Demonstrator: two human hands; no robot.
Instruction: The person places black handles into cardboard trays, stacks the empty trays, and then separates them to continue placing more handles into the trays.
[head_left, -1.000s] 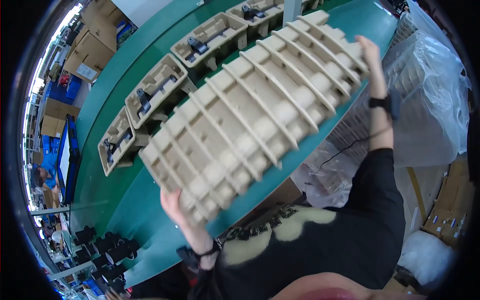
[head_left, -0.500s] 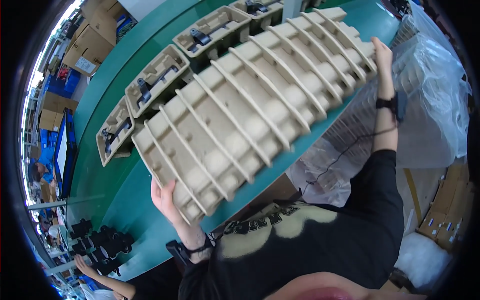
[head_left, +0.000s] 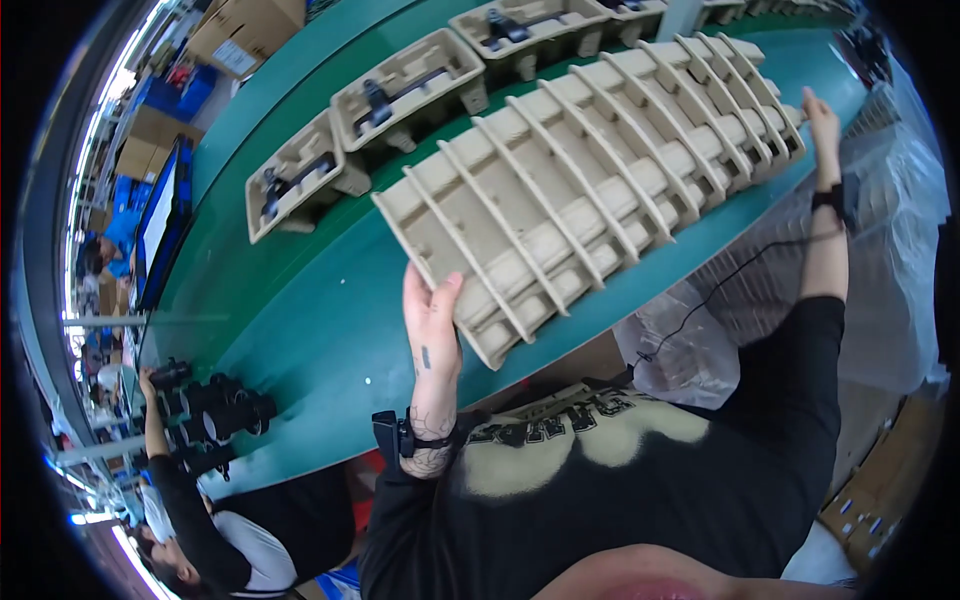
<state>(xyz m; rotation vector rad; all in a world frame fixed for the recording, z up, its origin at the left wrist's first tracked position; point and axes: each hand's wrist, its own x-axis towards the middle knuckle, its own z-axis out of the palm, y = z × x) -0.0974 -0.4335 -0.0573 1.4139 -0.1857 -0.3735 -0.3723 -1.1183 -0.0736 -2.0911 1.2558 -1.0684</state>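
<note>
A long nested stack of beige moulded-pulp trays [head_left: 560,215] lies on its side across the middle of the view, its rims standing out like ribs. My left hand [head_left: 432,310] grips its near left end, thumb over the rim and fingers behind it. At the far right end, my right hand [head_left: 822,125] holds the stack, its fingers partly out of sight. Beyond the stack, single pulp trays stand in a row, each with dark parts in it: a left tray [head_left: 300,185], a middle tray [head_left: 405,95] and a far tray [head_left: 525,35].
The green table [head_left: 320,310] curves around in front of me. Black cylindrical parts [head_left: 225,405] stand at its left, where a co-worker's arm [head_left: 155,415] reaches. A blue-framed screen [head_left: 163,225] is farther left. Plastic-wrapped trays [head_left: 885,210] are at right, with a cable [head_left: 715,290] nearby.
The stack now appears farther right, with both hands still at its ends. The tray row also appears shifted right as the view turned. More of the co-worker shows at lower left.
</note>
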